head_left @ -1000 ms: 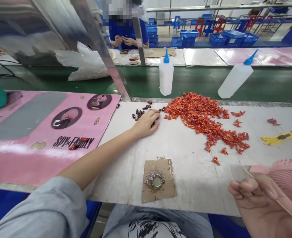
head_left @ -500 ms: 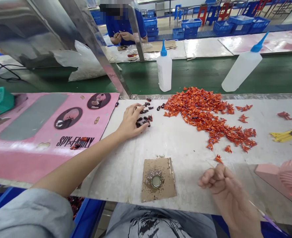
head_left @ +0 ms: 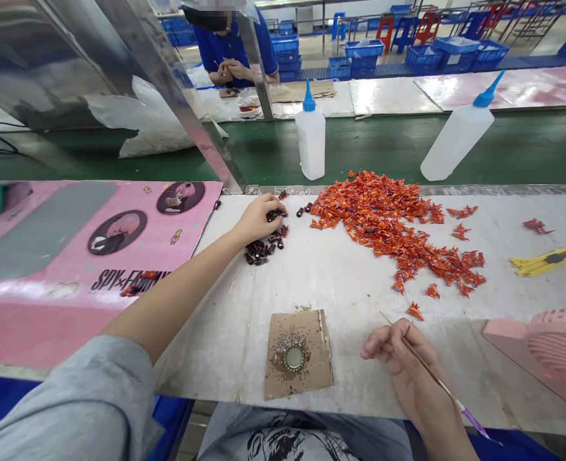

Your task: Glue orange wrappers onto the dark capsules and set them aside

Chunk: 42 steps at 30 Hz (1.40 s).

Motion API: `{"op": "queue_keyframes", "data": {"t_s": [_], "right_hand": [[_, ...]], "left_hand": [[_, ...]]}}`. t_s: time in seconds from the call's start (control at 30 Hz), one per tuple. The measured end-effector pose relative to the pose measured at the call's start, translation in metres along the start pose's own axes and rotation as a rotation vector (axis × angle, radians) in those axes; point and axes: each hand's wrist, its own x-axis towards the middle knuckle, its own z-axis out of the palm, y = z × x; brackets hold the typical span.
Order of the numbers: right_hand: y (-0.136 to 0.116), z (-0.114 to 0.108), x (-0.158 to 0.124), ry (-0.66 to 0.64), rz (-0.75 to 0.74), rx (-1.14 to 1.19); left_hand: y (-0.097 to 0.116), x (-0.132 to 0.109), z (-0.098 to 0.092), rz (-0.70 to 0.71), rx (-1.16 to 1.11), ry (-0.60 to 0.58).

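1. The left hand (head_left: 257, 218) reaches far across the table (head_left: 340, 282), its grip curled shut on a few of the small dark pieces (head_left: 262, 248); the remainder lie just under and beside the fingers. The right hand (head_left: 403, 358) sits near the table's front edge, its grip pinched shut on a thin stick (head_left: 427, 368) that slants across the knuckles.
2. A pink printed mat (head_left: 72, 256) covers the table's left part.
3. A heap of orange-red wrappers (head_left: 388, 224) spreads just right of the left hand.
4. A cardboard square (head_left: 298, 355) bearing a round metal cap (head_left: 293, 358) lies just left of the right hand.
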Motion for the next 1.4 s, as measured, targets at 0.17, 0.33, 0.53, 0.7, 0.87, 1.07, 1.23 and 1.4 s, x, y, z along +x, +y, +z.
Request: {"op": "queue_keyframes", "data": {"t_s": [0.17,0.33,0.53,0.7,0.87,1.07,1.23,1.4], "right_hand": [[-0.002,0.004,0.0,0.02,0.008,0.021],[-0.004,0.007,0.001,0.025,0.004,0.017],[-0.001,-0.002,0.007,-0.036,-0.005,-0.031],[0.001,-0.006,0.005,-0.029,-0.05,-0.033],[0.003,-0.008,0.004,-0.074,-0.071,-0.038],[0.004,-0.014,0.01,-0.11,-0.091,-0.074],[0.005,-0.007,0.009,-0.115,-0.17,-0.087],[0.011,0.02,0.007,0.079,-0.44,-0.298]], "left_hand": [[0.001,-0.02,-0.009,-0.014,0.012,-0.019],[0.012,-0.047,-0.023,0.007,0.04,-0.094],[0.037,-0.028,-0.003,-0.07,0.11,-0.107],[0.031,-0.001,0.0,-0.241,0.2,-0.003],[-0.014,-0.009,-0.04,-0.511,0.32,0.154],[-0.035,-0.046,-0.056,-0.504,0.265,0.011],[-0.021,-0.093,-0.054,-0.406,0.248,-0.016],[-0.025,-0.123,-0.061,-0.37,0.239,-0.022]]}}
